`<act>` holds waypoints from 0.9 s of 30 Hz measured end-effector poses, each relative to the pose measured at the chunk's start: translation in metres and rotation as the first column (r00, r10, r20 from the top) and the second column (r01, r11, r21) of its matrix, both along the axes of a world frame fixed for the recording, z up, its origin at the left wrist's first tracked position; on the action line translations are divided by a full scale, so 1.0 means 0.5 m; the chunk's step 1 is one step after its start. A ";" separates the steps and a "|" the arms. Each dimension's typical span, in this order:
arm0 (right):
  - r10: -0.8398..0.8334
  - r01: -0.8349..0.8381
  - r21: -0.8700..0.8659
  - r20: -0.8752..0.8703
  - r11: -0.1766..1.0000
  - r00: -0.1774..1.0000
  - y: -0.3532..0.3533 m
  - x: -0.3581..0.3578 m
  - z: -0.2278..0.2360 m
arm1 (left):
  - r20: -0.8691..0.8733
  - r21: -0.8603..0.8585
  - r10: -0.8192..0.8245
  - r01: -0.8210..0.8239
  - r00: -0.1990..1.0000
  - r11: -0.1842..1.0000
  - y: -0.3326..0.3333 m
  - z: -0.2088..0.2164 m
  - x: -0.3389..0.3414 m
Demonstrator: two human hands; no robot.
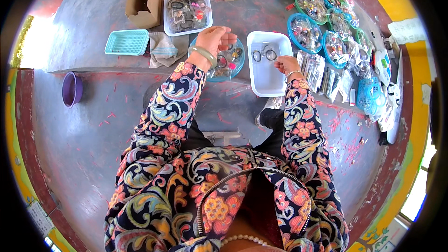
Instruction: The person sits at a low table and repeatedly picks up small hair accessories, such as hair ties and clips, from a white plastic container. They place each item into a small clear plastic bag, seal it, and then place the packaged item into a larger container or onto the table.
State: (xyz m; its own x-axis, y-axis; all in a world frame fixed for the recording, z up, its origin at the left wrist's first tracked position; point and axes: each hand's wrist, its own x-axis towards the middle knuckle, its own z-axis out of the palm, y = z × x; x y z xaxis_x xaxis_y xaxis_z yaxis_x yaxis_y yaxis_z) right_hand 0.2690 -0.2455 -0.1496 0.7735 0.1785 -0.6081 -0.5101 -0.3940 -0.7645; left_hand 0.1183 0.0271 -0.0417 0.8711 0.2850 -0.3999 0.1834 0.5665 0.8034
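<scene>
My left hand (214, 39) is held over a round blue basin (243, 60) of small bagged accessories, one of them bright pink. Its fingers stretch out to the right and I see nothing in them. My right hand (285, 65) is at the right side of a white rectangular tub (266, 81). Its fingers are closed, with a thin black ring like a hair tie (271, 55) at the fingertips. Another black hair tie (256, 56) lies in the tub to the left, and a fainter one shows behind.
A white tray (166, 27) of bagged accessories, an open cardboard box (142, 4), a mint basket (126, 49) and a grey cloth (163, 50) stand ahead left. Several filled basins (304, 32) and clear packets (311, 70) crowd the right. A purple basin (71, 89) is far left.
</scene>
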 end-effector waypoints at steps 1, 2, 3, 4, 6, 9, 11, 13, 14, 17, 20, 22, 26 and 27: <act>-0.009 0.010 0.041 -0.021 0.999 1.000 0.010 0.003 -0.010 | 0.003 -0.004 -0.002 0.002 1.000 1.000 0.002 0.000 0.000; -0.018 0.021 0.082 -0.043 0.996 0.999 0.017 0.007 -0.024 | 0.004 -0.007 -0.004 0.004 1.000 1.000 0.004 -0.002 -0.001; -0.041 0.049 0.093 -0.089 0.994 0.995 0.023 0.010 -0.033 | 0.005 -0.011 -0.008 0.008 1.000 1.000 0.004 -0.002 0.000; -0.032 0.037 0.039 -0.112 0.999 0.993 0.026 0.012 -0.041 | 0.014 -0.015 -0.009 0.009 1.000 1.000 0.004 -0.002 0.001; -0.014 0.004 -0.066 -0.162 0.998 0.987 0.043 0.010 -0.051 | 0.032 -0.025 -0.006 0.007 0.999 1.000 0.004 -0.003 0.001; 0.011 -0.013 -0.015 -0.126 1.000 0.992 0.059 -0.006 -0.044 | 0.033 -0.024 0.006 -0.005 0.999 1.000 0.008 0.001 -0.002; 0.028 -0.028 0.009 -0.099 1.000 0.995 0.065 -0.012 -0.036 | 0.059 -0.019 0.033 -0.032 0.998 0.999 0.017 -0.005 0.000; 0.048 -0.045 0.035 -0.088 0.998 0.995 0.074 -0.016 -0.023 | 0.081 -0.015 0.084 -0.083 0.993 0.996 0.032 0.000 -0.001; 0.054 -0.054 0.004 -0.071 0.999 0.996 0.080 -0.019 -0.017 | 0.090 -0.015 0.121 -0.120 0.989 0.993 0.044 0.004 -0.002; 0.097 -0.097 -0.073 -0.006 0.993 0.995 0.098 -0.039 -0.001 | 0.173 -0.054 0.271 -0.265 0.947 0.963 0.091 -0.002 -0.004; 0.198 -0.186 -0.097 0.144 0.978 0.970 0.114 -0.049 -0.011 | 0.220 -0.155 0.464 -0.439 0.858 0.885 0.125 -0.003 -0.012; 0.271 -0.251 -0.105 0.271 0.962 0.924 0.143 -0.065 -0.026 | 0.196 -0.216 0.588 -0.550 0.785 0.807 0.141 -0.006 -0.019; 0.619 -0.423 -0.452 0.591 0.785 0.517 0.198 -0.133 -0.056 | 0.155 -0.302 0.591 -0.532 0.792 0.791 0.134 -0.027 -0.010; 0.669 -0.455 -0.493 0.578 0.742 0.466 0.221 -0.159 -0.050 | 0.131 -0.319 0.584 -0.524 0.801 0.790 0.128 -0.023 -0.010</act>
